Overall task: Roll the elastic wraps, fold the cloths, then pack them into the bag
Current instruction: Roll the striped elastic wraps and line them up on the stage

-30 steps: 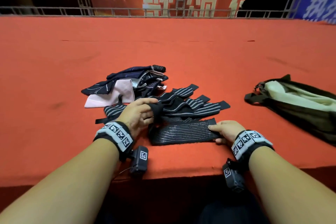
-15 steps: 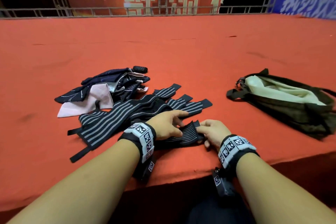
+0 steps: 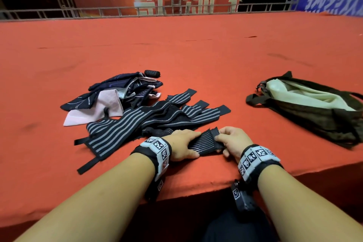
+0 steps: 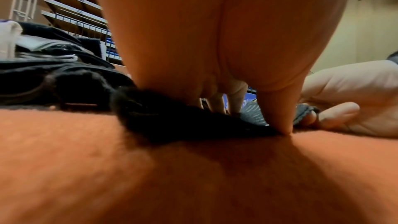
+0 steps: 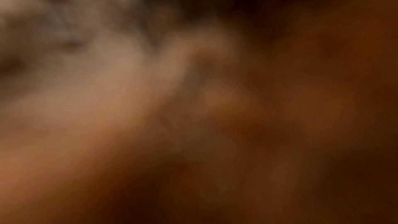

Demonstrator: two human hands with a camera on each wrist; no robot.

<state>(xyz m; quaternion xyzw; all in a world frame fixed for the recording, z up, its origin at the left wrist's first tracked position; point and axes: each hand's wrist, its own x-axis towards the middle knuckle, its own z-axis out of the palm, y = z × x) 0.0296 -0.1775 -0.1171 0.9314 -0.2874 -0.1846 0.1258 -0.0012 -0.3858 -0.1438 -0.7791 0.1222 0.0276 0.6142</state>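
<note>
A short black elastic wrap with thin grey stripes (image 3: 204, 140) lay flat near the front edge of the red felt-covered table (image 3: 196, 61) — ribbed, its right end frayed. The left hand (image 3: 182, 144) pressed it down with straight fingers; the right hand (image 3: 233, 141) pinched its right end. Behind lay more striped wraps (image 3: 137, 124), and the olive bag (image 3: 314, 112) sat well apart on the right.

Right wrist view is basically mush, just brown blur, can't make out fingers or fabric at all. In the head view the left hand (image 3: 181, 144) covers part of the elastic wrap (image 3: 204, 140), and the right hand's (image 3: 234, 139) fingertips tuck under its end. The bag (image 3: 314, 116) runs off the right edge. Banner text's cropped.
</note>
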